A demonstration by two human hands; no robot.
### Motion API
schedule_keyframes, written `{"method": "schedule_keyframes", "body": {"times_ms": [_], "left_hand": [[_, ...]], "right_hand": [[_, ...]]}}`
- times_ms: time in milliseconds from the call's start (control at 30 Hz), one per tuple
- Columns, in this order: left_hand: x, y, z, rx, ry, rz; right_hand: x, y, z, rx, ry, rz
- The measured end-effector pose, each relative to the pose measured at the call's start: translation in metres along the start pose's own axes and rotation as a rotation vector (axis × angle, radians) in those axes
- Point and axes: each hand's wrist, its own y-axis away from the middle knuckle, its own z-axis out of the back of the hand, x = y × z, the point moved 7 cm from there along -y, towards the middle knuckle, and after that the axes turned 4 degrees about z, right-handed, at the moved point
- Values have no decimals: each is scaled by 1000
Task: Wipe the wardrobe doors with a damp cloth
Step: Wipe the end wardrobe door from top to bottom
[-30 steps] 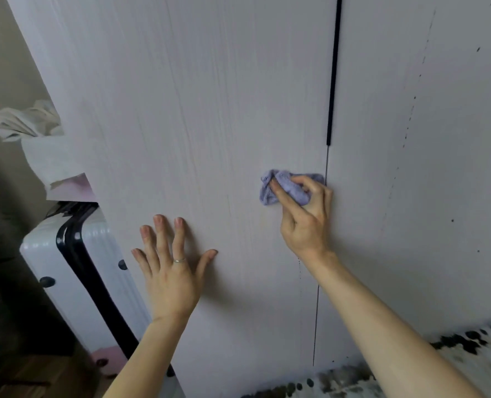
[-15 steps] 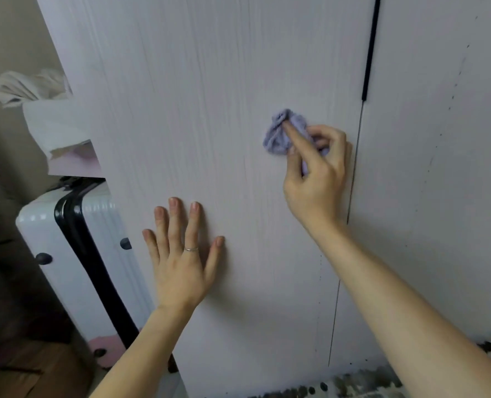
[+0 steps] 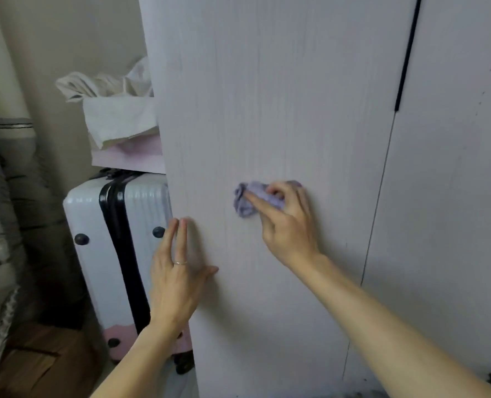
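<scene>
Right hand (image 3: 288,225) clamps wadded cloth (image 3: 250,198) against left door (image 3: 267,110), mid-height. Left hand (image 3: 175,271) flat, fingers spread, bracing door edge. Right door (image 3: 454,196) still specked; job looks mid-way.

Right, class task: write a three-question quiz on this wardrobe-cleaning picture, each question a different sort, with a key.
1. True or false: the right hand presses a crumpled purple cloth against the left wardrobe door.
2. Multiple choice: the left hand is
A. holding a spray bottle
B. resting flat near the door's left edge
C. gripping the black handle strip
3. Fill in: beside the wardrobe stands a white ____ with a black band.

Key
1. True.
2. B. It holds nothing; the black handle strip runs higher up, between the two doors.
3. Suitcase.
</scene>
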Motion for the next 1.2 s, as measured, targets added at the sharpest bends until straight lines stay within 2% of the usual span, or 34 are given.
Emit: {"method": "schedule_keyframes", "body": {"times_ms": [100,233,367,567,800,867,967,1033,1100,1200], "left_hand": [[18,6,-8,29,166,179],[37,19,-22,63,337,318],[52,25,-15,159,304,295],[64,30,-12,247,214,282],[73,50,-18,338,25,250],[57,55,-7,303,-102,158],[19,55,-7,170,-341,-267],[-6,56,-30,138,-430,-451],[-27,53,-52,152,-494,-484],[-34,47,-79,162,-555,-369]], "right_hand": [[-2,-79,18,-205,121,-118],[24,-95,-7,-242,26,-46],[64,-36,-49,-37,26,182],[95,38,-88,261,70,359],[89,92,-95,426,-14,317],[70,110,-80,440,-1,231],[30,125,-43,333,42,-39],[-7,122,-13,192,47,-222],[-42,114,13,31,46,-363],[-96,114,55,-219,18,-646]]}}
